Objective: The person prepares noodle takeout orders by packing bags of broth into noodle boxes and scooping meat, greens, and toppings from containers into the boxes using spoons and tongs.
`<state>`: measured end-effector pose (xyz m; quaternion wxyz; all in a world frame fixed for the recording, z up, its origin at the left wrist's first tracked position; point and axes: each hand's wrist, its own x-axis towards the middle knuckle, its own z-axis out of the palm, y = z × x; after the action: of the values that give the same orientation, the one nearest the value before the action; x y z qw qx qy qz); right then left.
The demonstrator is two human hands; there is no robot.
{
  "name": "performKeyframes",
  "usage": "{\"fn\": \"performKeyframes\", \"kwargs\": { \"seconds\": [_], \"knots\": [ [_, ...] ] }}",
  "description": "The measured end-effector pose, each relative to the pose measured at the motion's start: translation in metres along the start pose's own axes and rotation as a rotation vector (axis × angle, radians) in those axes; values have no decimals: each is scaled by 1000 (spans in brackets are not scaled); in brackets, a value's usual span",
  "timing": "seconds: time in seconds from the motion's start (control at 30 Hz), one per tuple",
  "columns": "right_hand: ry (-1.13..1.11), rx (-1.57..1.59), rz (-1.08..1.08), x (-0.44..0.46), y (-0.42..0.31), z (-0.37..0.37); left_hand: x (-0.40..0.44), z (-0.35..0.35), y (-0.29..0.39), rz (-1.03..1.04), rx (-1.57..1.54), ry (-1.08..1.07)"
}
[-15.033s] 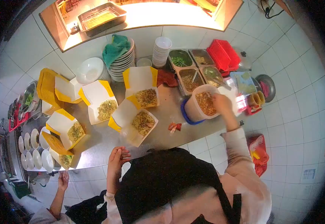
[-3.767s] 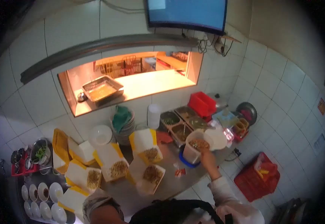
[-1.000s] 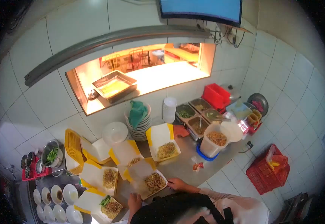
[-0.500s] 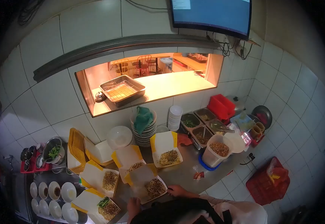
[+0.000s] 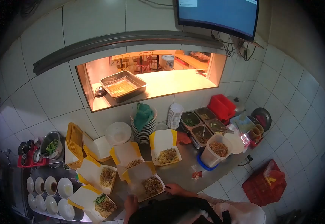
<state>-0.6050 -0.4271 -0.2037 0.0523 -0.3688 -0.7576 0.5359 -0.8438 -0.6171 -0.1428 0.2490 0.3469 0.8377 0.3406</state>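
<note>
My right hand [image 5: 174, 189] rests at the right front corner of an open takeaway box [image 5: 158, 194] filled with noodles and brown topping; its fingers look bent against the box edge. Just left of that box, at the counter's front edge, is my left hand [image 5: 131, 203], its fingers too blurred to read. Further open boxes of noodles stand around: one with green vegetables [image 5: 105, 206], one behind it [image 5: 107, 177], one at the middle [image 5: 133, 163] and one at the back [image 5: 167, 156].
A tub of brown topping [image 5: 218, 148] stands right, beside metal trays [image 5: 201, 135]. Stacked bowls [image 5: 144, 127], folded yellow boxes [image 5: 74, 142] and small white bowls [image 5: 65, 187] line the back and left. A red crate [image 5: 261, 186] sits lower right.
Since the earliest frames, my right hand has left the tub and come to the front box. Green vegetables now top the lower left box. Over the last second my hands barely move; the view shifts slightly.
</note>
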Motion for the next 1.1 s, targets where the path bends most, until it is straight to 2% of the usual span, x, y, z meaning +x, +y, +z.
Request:
{"fn": "performKeyframes", "kwargs": {
  "seconds": [0.1, 0.13, 0.17, 0.2, 0.23, 0.27, 0.3, 0.37, 0.47, 0.53, 0.73, 0.93, 1.03, 1.1],
  "knots": [
    [27, 43, -46, -1, 2, -1, 4, 15, -26, 117, -67, 57],
    [17, 55, -73, 1, 6, 1, 17, 25, -33, 136, -16, -9],
    [17, 29, -32, 12, 31, 1, 22, 25, -43, 100, 31, -63],
    [-26, -8, 8, 13, 25, 0, 18, 14, -28, 50, -65, -151],
    [-27, -44, 20, 7, 23, -6, 10, 21, -24, 125, -81, 42],
    [-20, 44, 19, 13, 46, -7, 17, 23, -22, 50, -42, -57],
    [-57, 4, 120, 1, 0, -18, 20, 33, -29, 71, -23, -37],
    [-64, 387, 87, 7, 23, -13, 10, 23, -15, 15, -66, -22],
    [-87, 309, 108, 10, 39, -17, -6, 8, -7, 3, -164, 27],
    [-73, 273, 133, 3, 21, -15, -8, 9, -11, -7, -177, 17],
    [-74, 283, 125, 4, 10, -12, -13, -7, -11, -58, -174, -111],
    [-71, 195, 104, 6, 17, -16, -17, -4, -6, 26, -188, 246],
    [-99, 144, 84, 4, 18, -19, -17, -44, 17, 266, -265, 322],
    [-110, 92, 55, -3, 8, -18, -28, -100, 54, 450, -474, 224]
  ]
}}
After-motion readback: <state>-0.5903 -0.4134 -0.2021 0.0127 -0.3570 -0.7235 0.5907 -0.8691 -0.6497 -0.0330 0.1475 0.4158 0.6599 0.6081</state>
